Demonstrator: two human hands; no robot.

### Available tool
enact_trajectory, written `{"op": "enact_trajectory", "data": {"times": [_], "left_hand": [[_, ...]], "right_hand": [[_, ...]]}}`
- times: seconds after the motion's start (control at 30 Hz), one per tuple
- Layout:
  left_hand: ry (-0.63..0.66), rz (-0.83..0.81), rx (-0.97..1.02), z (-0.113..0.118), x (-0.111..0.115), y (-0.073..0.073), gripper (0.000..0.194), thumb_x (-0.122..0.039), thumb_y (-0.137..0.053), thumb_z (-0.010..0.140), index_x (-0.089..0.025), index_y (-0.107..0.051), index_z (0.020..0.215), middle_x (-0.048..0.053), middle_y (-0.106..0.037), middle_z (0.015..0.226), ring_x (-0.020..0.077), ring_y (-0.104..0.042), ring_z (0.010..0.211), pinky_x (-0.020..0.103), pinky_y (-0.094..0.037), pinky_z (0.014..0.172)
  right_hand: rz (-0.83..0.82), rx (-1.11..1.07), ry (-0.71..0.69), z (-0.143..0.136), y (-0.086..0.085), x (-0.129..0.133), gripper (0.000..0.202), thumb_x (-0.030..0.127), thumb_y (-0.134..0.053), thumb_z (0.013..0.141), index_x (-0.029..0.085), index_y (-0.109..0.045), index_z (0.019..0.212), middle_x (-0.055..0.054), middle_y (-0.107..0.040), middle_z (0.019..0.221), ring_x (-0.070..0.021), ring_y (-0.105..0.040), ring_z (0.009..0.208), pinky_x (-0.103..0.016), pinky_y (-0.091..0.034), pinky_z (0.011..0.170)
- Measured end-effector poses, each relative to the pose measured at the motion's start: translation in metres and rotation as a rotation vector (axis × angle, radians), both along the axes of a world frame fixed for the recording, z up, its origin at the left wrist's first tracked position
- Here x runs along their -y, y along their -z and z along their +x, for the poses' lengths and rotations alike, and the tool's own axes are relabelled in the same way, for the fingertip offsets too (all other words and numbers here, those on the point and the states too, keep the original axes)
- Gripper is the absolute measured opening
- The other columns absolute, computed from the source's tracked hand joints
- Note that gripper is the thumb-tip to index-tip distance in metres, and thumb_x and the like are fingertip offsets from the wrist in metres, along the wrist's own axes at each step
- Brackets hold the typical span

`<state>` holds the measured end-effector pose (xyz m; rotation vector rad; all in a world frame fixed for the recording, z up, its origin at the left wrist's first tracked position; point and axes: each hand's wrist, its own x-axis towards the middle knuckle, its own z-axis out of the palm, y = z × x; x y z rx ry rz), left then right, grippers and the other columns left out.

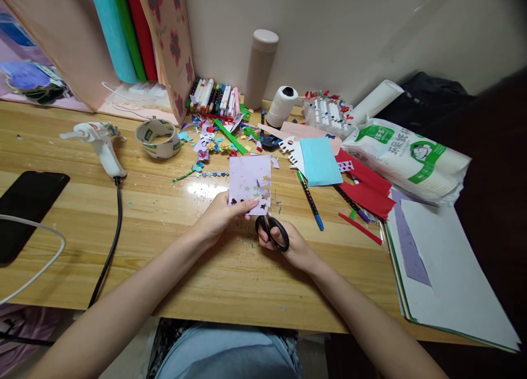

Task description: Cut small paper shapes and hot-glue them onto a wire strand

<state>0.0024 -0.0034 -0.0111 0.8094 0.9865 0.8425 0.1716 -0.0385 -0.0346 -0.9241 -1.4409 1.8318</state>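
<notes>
Between the thumb and fingers of my left hand (222,217) is a lilac sheet of paper (247,173), held by its lower left part. Small cut-out shapes, some star-like, run along its lower and right edges. My right hand (290,247) grips black-handled scissors (278,233), with fingers through the loops. The scissors' blades meet the paper near its lower right corner, and part of a blade shows over the sheet. Just beyond the paper lie colourful paper scraps (214,143). A light blue paper square (319,162) rests to the right.
A glue gun (96,143), a tape roll (158,137) and a phone (31,214) lie on the left. Markers (214,99), a thread spool (282,105) and a tall bottle (261,68) stand behind. Wrapped paper cups (411,159), red paper (366,189) and white sheets (457,269) are right.
</notes>
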Motion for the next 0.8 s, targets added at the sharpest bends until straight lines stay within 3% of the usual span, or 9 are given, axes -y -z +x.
{"op": "enact_trajectory", "data": {"times": [0.43, 0.8], "left_hand": [[0.001, 0.02, -0.003, -0.001, 0.002, -0.005, 0.031, -0.037, -0.072, 0.068, -0.012, -0.066, 0.086, 0.005, -0.067, 0.08, 0.0106, -0.056, 0.063, 0.02, -0.04, 0.057], [-0.112, 0.109, -0.147, -0.019, -0.012, -0.012, 0.037, -0.035, -0.076, 0.061, -0.013, -0.066, 0.09, 0.007, -0.069, 0.089, 0.0164, -0.062, 0.073, 0.027, -0.047, 0.068]], "right_hand": [[0.115, 0.144, 0.066, 0.0, 0.002, 0.003, 0.056, 0.071, -0.039, 0.08, 0.016, -0.044, 0.067, 0.001, -0.04, 0.059, -0.0105, -0.034, 0.054, -0.024, -0.027, 0.052], [0.022, 0.16, -0.058, 0.013, -0.009, -0.006, 0.057, 0.073, -0.047, 0.074, 0.017, -0.041, 0.064, 0.002, -0.038, 0.058, -0.0094, -0.032, 0.052, -0.023, -0.024, 0.049]]}}
